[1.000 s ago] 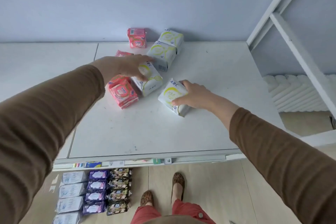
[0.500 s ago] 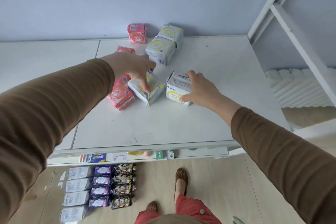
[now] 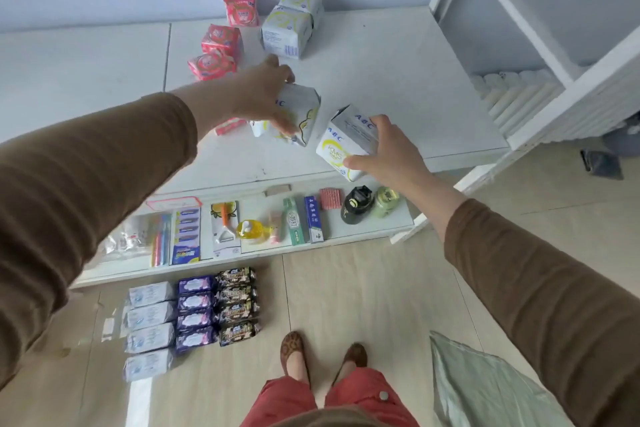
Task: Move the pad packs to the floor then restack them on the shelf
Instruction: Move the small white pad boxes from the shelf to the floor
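Note:
My left hand grips a white and yellow pad pack lifted just off the white top shelf. My right hand holds a second white and yellow pad pack at the shelf's front edge. Two more white and yellow packs sit at the back of the shelf. Pink packs lie to their left, and one pink pack peeks out under my left wrist. On the floor below, several pale blue, purple and dark packs lie in rows.
A lower shelf holds toothbrushes, toothpaste boxes, a peeler, a yellow bottle and two lidded jars. A white frame and a ribbed radiator stand at the right. My feet are on the floor beside a pale green bag.
Both hands have lifted their white and yellow packs and drawn them toward the shelf's front edge. The view has tilted down, showing the lower shelf and more floor.

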`<state>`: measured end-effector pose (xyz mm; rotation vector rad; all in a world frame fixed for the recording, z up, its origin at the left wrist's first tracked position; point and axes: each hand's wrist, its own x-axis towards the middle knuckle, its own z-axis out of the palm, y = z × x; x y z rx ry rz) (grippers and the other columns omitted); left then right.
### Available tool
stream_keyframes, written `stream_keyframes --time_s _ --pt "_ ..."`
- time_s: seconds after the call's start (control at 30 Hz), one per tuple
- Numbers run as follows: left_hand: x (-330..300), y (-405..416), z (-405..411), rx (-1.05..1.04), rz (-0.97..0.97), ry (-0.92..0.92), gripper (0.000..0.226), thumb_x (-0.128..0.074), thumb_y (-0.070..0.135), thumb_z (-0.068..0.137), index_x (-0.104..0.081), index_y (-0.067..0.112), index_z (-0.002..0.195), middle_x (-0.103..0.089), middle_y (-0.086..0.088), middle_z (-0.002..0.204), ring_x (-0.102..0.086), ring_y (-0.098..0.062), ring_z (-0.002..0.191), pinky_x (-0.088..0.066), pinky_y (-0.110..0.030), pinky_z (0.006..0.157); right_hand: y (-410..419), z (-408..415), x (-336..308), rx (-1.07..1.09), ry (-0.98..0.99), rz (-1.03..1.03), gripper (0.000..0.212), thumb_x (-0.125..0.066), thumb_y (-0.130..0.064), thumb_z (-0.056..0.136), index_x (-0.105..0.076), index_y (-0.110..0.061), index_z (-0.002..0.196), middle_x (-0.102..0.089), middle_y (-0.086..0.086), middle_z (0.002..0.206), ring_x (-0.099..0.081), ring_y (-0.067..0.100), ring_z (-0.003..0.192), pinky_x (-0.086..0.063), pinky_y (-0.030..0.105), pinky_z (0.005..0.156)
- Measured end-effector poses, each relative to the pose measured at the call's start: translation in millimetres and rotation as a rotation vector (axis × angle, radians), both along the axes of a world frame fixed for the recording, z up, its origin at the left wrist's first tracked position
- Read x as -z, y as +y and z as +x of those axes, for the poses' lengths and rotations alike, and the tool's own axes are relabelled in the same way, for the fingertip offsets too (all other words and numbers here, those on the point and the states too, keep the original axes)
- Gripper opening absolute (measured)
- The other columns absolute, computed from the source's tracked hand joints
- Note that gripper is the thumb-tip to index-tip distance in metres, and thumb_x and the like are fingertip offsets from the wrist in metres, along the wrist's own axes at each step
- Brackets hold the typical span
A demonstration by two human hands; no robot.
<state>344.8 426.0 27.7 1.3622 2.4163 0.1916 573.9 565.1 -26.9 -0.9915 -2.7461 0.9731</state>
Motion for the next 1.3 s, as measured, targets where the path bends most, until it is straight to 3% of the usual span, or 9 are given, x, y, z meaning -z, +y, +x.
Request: stream_keyframes --time_s 0.13,0.23,0.37,0.63,0.77,0.9,1.0,1.3 --pt "6.1 -58.4 54.1 -0.033 0.149 0.004 0.082 -0.084 0.061 0.054 -0.051 0.022 0.118 -0.041 -0.001 0.113 -0.050 -0.025 0.094 -0.047 -0.038 0.078 -28.2 40.3 4.6 -0.031 0.092 -0.060 0.072 -0.077 -0.050 0.067 -0.041 -0.028 0.125 -0.053 -0.007 0.116 -0.054 0.011 0.097 -0.044 0.033 0.073" --pt "23.2 -113.8 97.7 -0.114 0.196 -0.065 0.072 -0.077 0.070 0.052 -0.047 0.033 0.106 -0.054 0.010 0.096 -0.053 -0.015 0.081 -0.040 -0.031 0.061 -53.1 71.6 22.3 -0.068 0.109 -0.116 0.064 -0.077 -0.054 0.065 -0.043 -0.033 0.114 -0.055 -0.015 0.108 -0.054 -0.006 0.085 -0.039 0.022 0.058" --pt "67.2 -174.6 145.3 -0.205 0.135 -0.152 0.068 -0.076 0.073 0.053 -0.046 0.037 0.103 -0.057 0.013 0.087 -0.055 -0.007 0.077 -0.045 -0.030 0.061 -85.3 111.8 68.8 -0.183 0.010 -0.135 0.067 -0.080 -0.051 0.064 -0.043 -0.035 0.118 -0.053 -0.012 0.112 -0.053 0.009 0.094 -0.036 0.021 0.064" --pt "190.2 -252.0 168.7 -0.265 0.001 -0.268 0.072 -0.077 0.071 0.056 -0.047 0.033 0.110 -0.057 0.009 0.090 -0.055 -0.009 0.075 -0.043 -0.028 0.055 -155.6 148.4 168.4 -0.242 -0.196 -0.195 0.079 -0.081 -0.042 0.066 -0.038 -0.037 0.132 -0.048 -0.004 0.118 -0.050 0.016 0.106 -0.037 0.032 0.078" --pt "268.9 -277.8 154.7 -0.264 -0.073 -0.356 0.077 -0.077 0.071 0.059 -0.047 0.027 0.114 -0.058 0.001 0.100 -0.056 -0.020 0.084 -0.049 -0.037 0.068 -196.2 150.8 222.3 -0.193 -0.307 -0.208 0.080 -0.082 -0.037 0.069 -0.038 -0.031 0.135 -0.046 -0.001 0.116 -0.052 0.022 0.105 -0.037 0.031 0.077" --pt "359.3 -301.3 136.5 -0.213 -0.183 -0.344 0.085 -0.073 0.067 0.068 -0.042 0.017 0.130 -0.053 -0.007 0.121 -0.047 -0.026 0.106 -0.038 -0.037 0.082 -236.5 143.6 289.2 -0.138 -0.385 -0.221 0.079 -0.080 -0.037 0.071 -0.038 -0.030 0.137 -0.047 0.001 0.119 -0.052 0.022 0.105 -0.039 0.032 0.079" --pt "428.2 -312.6 126.3 -0.188 -0.236 -0.349 0.085 -0.072 0.059 0.075 -0.037 0.012 0.137 -0.047 -0.011 0.131 -0.043 -0.031 0.117 -0.039 -0.043 0.095 -263.0 134.3 348.8 -0.131 -0.414 -0.227 0.078 -0.080 -0.036 0.073 -0.038 -0.026 0.138 -0.048 0.003 0.121 -0.052 0.023 0.107 -0.045 0.036 0.086" --pt "627.8 -281.3 111.9 -0.071 -0.163 -0.301 0.084 -0.069 0.040 0.084 -0.024 0.010 0.148 -0.038 -0.013 0.142 -0.033 -0.033 0.131 -0.030 -0.045 0.110 -283.8 97.7 549.8 -0.276 -0.387 -0.120 0.070 -0.077 -0.047 0.071 -0.043 -0.020 0.126 -0.051 0.000 0.114 -0.045 0.022 0.104 -0.049 0.040 0.078"
